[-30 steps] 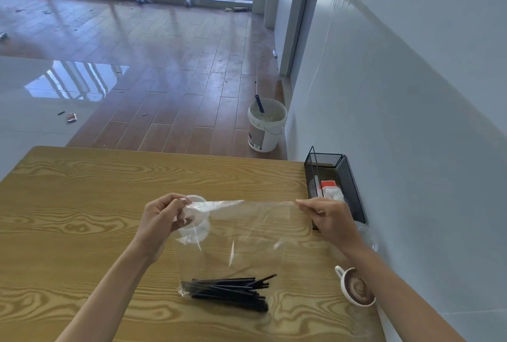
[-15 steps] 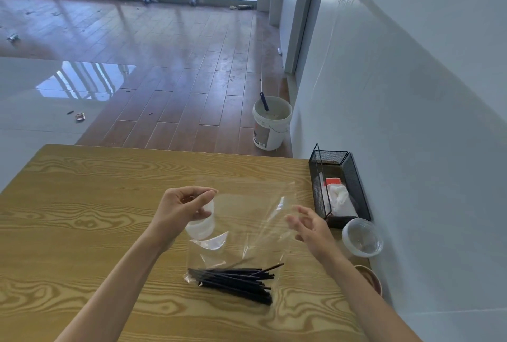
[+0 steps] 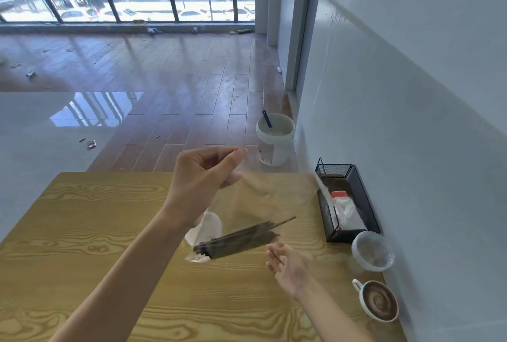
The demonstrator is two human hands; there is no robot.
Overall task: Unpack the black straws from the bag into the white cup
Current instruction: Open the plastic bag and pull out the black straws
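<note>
My left hand (image 3: 204, 177) is raised above the wooden table (image 3: 82, 218) and pinches the top of the clear plastic bag (image 3: 260, 199). The bag hangs from it, lifted and tilted. A bundle of black straws (image 3: 241, 240) lies slanted in the bag's bottom, blurred by motion. The white cup (image 3: 210, 227) stands on the table behind the bag, partly hidden by my left wrist and the straws. My right hand (image 3: 288, 262) hovers low to the right of the straws, fingers apart, holding nothing.
A black mesh tray (image 3: 365, 204) with tissues sits at the table's right edge against the wall. Nearer me stand a clear plastic cup (image 3: 373, 251) and a coffee cup (image 3: 380, 304). A white bucket (image 3: 274, 138) stands on the floor beyond the table.
My right hand let go of the bag's top and dropped down to the right. My left hand lifted the bag, and the straws rose off the table and tilted.
</note>
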